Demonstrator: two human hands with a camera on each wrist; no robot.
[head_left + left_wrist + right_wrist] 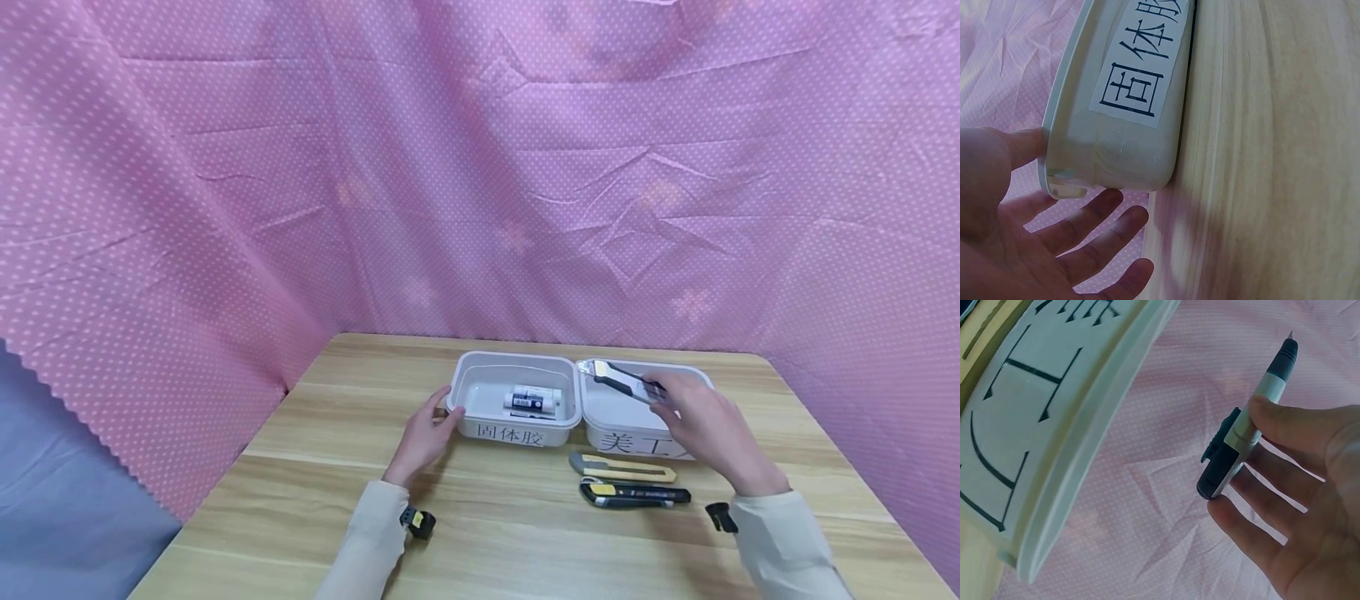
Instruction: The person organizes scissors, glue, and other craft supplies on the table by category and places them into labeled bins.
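My right hand (pixel 708 425) holds a silver-and-black utility knife (pixel 618 379) tilted over the right white box (pixel 660 442). The right wrist view shows the knife's handle (pixel 1244 428) between thumb and fingers, its pointed tip away from the palm. My left hand (pixel 420 442) is at the near left corner of the left white box (pixel 480 358). In the left wrist view its thumb and index finger touch the box's rim (pixel 1054 131), the other fingers loosely spread. White glue sticks (pixel 531 402) with dark labels lie inside the left box.
In front of the right box, a yellow utility knife (pixel 622 468) and a black one with a yellow part (pixel 633 494) lie on the wooden table (pixel 525 542). Both boxes stand side by side, with printed paper labels (pixel 510 434) in front. A pink dotted cloth (pixel 525 208) hangs behind.
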